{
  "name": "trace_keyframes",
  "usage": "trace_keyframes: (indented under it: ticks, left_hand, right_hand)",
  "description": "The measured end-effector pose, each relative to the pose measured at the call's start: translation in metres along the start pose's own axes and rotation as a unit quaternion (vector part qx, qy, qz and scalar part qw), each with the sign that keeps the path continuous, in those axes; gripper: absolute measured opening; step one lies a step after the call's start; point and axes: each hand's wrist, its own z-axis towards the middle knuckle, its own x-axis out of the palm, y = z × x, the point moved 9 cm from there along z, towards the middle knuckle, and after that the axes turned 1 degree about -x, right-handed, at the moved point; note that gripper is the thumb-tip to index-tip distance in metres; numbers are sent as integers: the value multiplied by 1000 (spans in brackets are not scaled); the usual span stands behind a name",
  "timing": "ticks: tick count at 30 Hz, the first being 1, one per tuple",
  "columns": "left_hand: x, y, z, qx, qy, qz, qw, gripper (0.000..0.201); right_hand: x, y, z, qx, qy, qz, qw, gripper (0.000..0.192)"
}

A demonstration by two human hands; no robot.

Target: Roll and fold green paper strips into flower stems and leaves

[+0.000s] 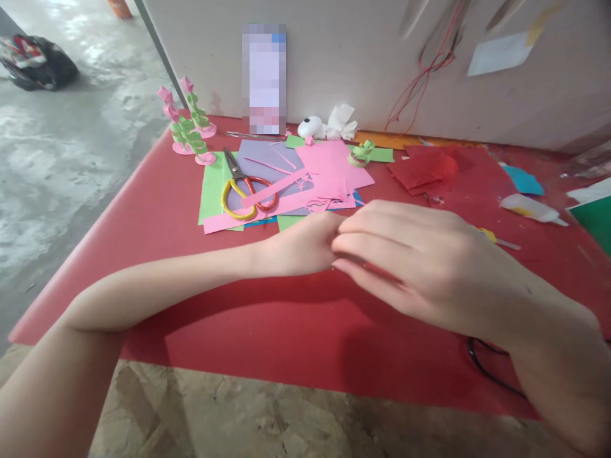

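Our right hand [420, 267] curls over our left hand [300, 245], fingertips meeting on a thin red paper sliver [377, 272]; whether either grip truly pinches it we cannot tell. Beyond, on the smooth red desk [157, 216], flat pink paper sheets [329, 168] and yellow-handled scissors [241, 187].

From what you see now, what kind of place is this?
Probably a paper-craft work table: sheets of coloured paper, scissors, a glue bottle and finished paper flowers lie on its red cover.

Craft workspace — coloured paper [305, 175], scissors [243, 187], glue [532, 208].
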Motion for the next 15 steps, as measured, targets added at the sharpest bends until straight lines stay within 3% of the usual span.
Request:
trace_keyframes:
  ticks: [2,4,10,12,15]
  left_hand:
    - [5,-15,7,56,73,5,996,11]
    - [4,-29,8,149,88,49,984,12]
    - [-1,-29,3,216,31,138,966,12]
    - [-3,-37,-2,249,12,167,954,13]
    - [-15,-60,-17,323,-60,227,917,21]
  right_hand:
    - [-2,-13,-15,66,-17,-24,997,11]
    - [-1,-18,-26,103,-27,-36,994,11]
    - [4,-12,-35,111,-27,-104,988,7]
    - [2,-11,-36,115,-40,-109,987,6]
    - [-4,-16,-39,151,-73,-115,979,4]
